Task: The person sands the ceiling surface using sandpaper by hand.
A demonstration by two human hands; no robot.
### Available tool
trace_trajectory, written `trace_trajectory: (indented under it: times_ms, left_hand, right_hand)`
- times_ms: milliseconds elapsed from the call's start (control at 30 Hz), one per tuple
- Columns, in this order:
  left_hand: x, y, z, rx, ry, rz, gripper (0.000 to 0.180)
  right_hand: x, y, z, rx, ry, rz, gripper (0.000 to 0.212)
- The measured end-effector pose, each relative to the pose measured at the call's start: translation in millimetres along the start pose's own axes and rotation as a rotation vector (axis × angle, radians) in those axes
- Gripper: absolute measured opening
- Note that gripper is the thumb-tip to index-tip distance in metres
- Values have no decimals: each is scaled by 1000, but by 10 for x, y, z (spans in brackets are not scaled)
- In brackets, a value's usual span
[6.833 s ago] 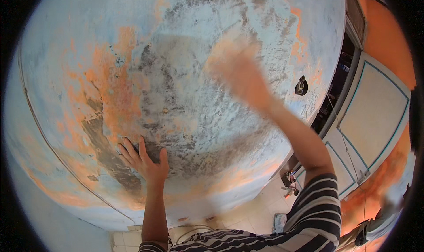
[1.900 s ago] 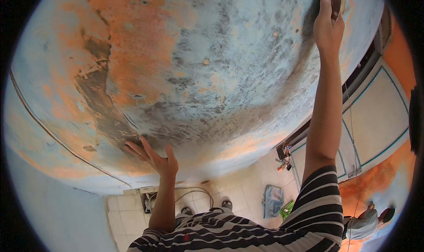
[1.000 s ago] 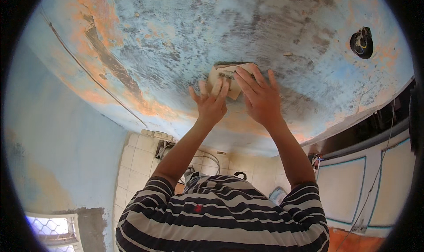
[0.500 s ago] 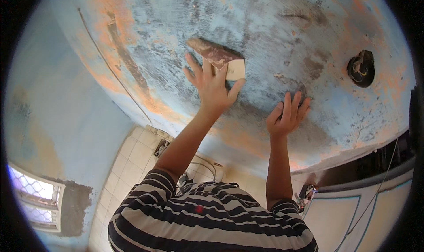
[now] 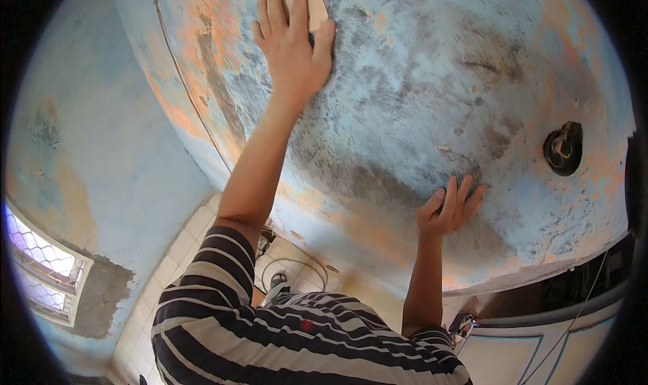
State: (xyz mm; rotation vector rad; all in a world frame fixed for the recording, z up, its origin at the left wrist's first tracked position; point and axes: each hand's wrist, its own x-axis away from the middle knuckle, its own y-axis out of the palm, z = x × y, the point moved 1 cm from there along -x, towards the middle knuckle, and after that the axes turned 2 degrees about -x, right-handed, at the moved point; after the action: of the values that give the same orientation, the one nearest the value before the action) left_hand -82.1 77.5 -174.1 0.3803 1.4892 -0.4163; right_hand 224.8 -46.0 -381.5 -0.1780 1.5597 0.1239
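Note:
My left hand (image 5: pixel 295 57) is pressed high on the wall (image 5: pixel 405 101), with its fingers laid over a piece of sandpaper (image 5: pixel 316 5). The sandpaper shows its cream backing beside my fingers, and its upper part runs out of the picture. Blue, orange and grey patches of worn paint cover the wall. Lower down and to the right, my right hand (image 5: pixel 451 209) rests on the wall with the fingers spread, holding nothing.
On the right, a round hole (image 5: pixel 563 148) in the wall has wires inside. A thin cable (image 5: pixel 192 98) runs down the wall at left. A grilled window (image 5: pixel 47 263) is at lower left. Below are a tiled floor (image 5: pixel 179 250), a looped hose (image 5: pixel 317 263) and pale panels (image 5: pixel 503 354).
My left hand has slid up and to the left along the wall with the sandpaper. The sandpaper's brown flap no longer shows. The view has shifted, and my right hand stays against the wall.

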Motion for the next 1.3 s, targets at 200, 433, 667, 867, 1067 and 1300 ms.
trace_trajectory:
  times_ms: [200,433,667,867,1067,1300]
  left_hand:
    - [1659,-155,158,4,-178,-304,70]
    - [1405,-140,-139,15,-156,-328,78]
    - [-650,-113,-730,48,76,75,69]
    - [2428,-248,-897,62,-59,-578,84]
    - [2660,-248,-1149,209,-45,-463,77]
    - [140,-135,-999,299,105,-77,66]
  right_hand:
    - [186,36,29,15,90,9,39]
    - [372,230,-485,171,212,-100,54]
    - [101,537,-1002,129,412,16,66]
    - [96,661,-1235,211,391,24,67]
    - [150,749,-1226,301,326,73,65]
    - [125,544,-1110,274,326,-35,62]
